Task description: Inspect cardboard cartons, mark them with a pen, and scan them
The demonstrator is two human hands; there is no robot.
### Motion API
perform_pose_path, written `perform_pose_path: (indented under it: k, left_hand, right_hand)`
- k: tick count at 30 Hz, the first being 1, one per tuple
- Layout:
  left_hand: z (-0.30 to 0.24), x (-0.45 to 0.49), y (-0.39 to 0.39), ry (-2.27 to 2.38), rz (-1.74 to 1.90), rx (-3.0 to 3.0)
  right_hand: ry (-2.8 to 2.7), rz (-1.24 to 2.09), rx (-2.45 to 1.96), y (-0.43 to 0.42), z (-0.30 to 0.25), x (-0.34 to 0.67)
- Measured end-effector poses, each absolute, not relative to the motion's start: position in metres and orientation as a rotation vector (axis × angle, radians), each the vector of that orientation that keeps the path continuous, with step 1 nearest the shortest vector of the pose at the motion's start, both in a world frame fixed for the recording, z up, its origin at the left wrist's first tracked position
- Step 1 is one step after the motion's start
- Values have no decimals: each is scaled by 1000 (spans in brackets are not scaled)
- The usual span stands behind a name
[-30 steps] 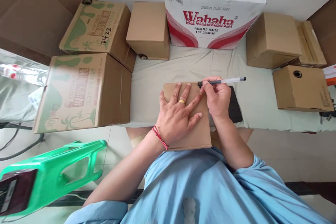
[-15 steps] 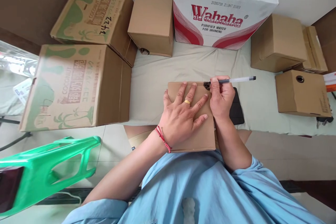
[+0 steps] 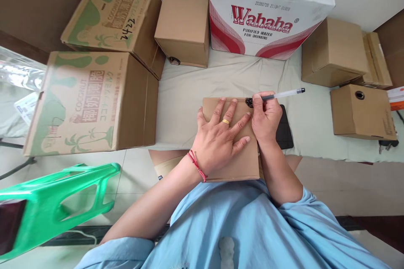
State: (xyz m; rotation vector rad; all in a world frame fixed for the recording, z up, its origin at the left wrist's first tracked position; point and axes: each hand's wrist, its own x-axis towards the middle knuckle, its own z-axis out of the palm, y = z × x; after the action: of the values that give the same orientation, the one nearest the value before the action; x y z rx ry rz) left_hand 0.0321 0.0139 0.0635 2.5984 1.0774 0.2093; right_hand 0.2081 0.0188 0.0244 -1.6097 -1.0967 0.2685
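Observation:
A small brown cardboard box [image 3: 233, 168] lies in front of me at the table's near edge. My left hand [image 3: 221, 132] rests flat on its top with the fingers spread, a gold ring on one finger and a red string at the wrist. At the box's upper right corner, my right hand [image 3: 267, 115] is closed around a pen [image 3: 285, 93] with a clear barrel and black end. The pen's tip is hidden by the fingers, beside a dark mark [image 3: 249, 102] on the cardboard. Partly behind my right wrist lies a flat black object [image 3: 285, 128].
Two coconut cartons [image 3: 85, 105] stand at the left, with a plain box [image 3: 183, 25] beside them. A white Wahaha carton [image 3: 268, 17] is at the back. More brown boxes [image 3: 362, 111] sit at the right. A green plastic stool [image 3: 41, 206] is on the floor at left.
The pen's far end has shifted slightly left and down, tilting a little more upward. My left hand stays on the box.

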Motion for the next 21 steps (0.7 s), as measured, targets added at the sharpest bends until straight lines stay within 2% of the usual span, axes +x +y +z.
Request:
perform_pose_path:
  k: [12, 21]
  left_hand:
    - [64, 32, 14, 1080, 210, 2593]
    - [65, 32, 14, 1082, 184, 2588]
  right_hand:
    - [-1063, 179, -1624, 13, 24, 206]
    - [-1064, 229, -1605, 13, 22, 207]
